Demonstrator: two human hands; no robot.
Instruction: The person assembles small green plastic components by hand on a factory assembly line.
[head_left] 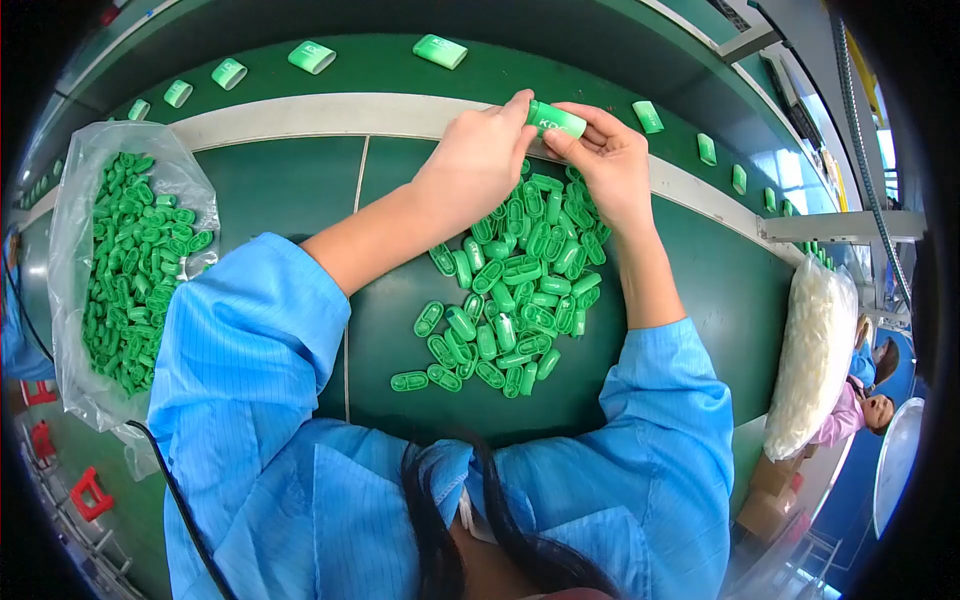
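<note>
**Green case (562,121) pinched at both ends**

L hand (480,150): grip clamped on the case's left end. R hand (610,165): grip clamped on its right end, thumb on the near side. Case is at the far edge of the tabletop (270,190), over the pale rail (310,115). Can't tell if anything's in its left end; L fingers partly cover it. Pile of small green caps (522,270) on the tabletop, btwn forearms, some open side up, a few strays on the near side. More caps in a clear plastic bag (70,250), far L. Past the rail, green belt (380,65) w/ similar cases (440,51) in a spaced row. White-looking bag (812,350), far R.
</note>
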